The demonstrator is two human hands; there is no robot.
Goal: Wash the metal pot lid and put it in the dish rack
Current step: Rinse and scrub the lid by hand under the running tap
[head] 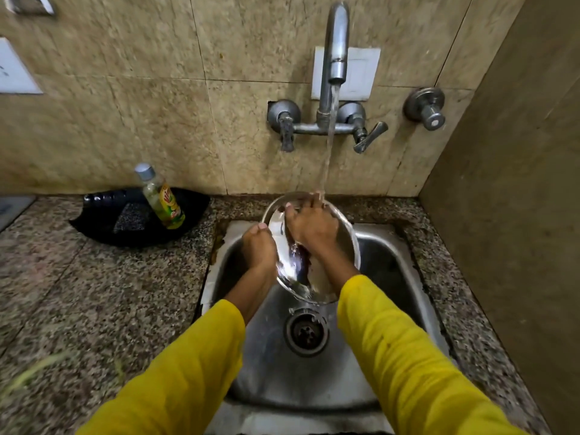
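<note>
The round metal pot lid (342,243) is held tilted over the steel sink (395,265), under running water from the tap (336,42). My left hand (259,249) grips the lid's left edge. My right hand (310,227) lies flat on the lid's shiny face with the fingers spread, up near the top rim where the water stream lands. The lower part of the lid shows between my wrists. No dish rack is in view.
A dish soap bottle (161,199) stands in a black tray (103,227) on the granite counter left of the sink. Tap handles (365,136) stick out from the tiled wall. A side wall closes in on the right. The sink drain (306,332) lies below the lid.
</note>
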